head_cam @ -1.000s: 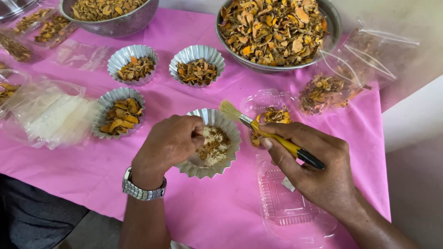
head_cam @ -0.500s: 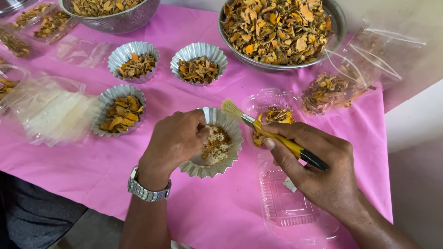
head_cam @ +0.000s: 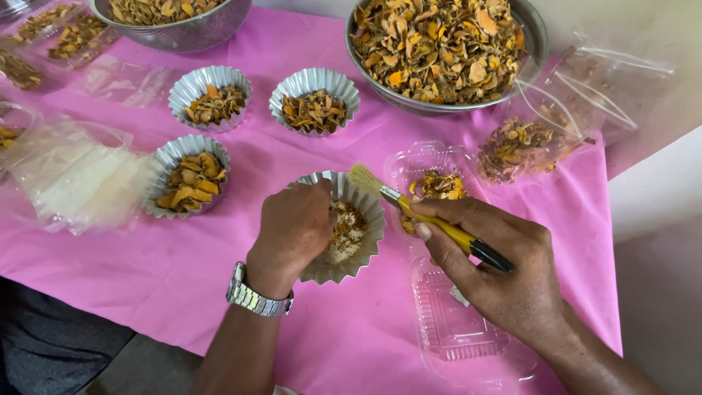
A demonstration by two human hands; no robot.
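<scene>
The left grip (head_cam: 296, 227) is curled into a loose fist over the near-left rim of a fluted metal cup (head_cam: 363, 241), the fingertips pressed together inside it on brown and pale powder (head_cam: 346, 227); whether they pinch any of it I cannot tell. The right grip (head_cam: 490, 267) is closed around a small brush (head_cam: 417, 213) with a yellow handle and black end, thumb on top, and the pale bristles point up and left, over the far rim of the same cup.

Under the right grip lies an open clear plastic box (head_cam: 453, 322) on the pink cloth of the table (head_cam: 351, 336), its far half holding some dried orange pieces. Beyond the left grip stand three more fluted cups (head_cam: 314, 102) with dried pieces, and to its left a clear bag (head_cam: 73, 183) with white content. Far beyond the right grip is a big metal bowl (head_cam: 537, 36) full of dried pieces, with a clear bag of pieces (head_cam: 526, 143) beside it.
</scene>
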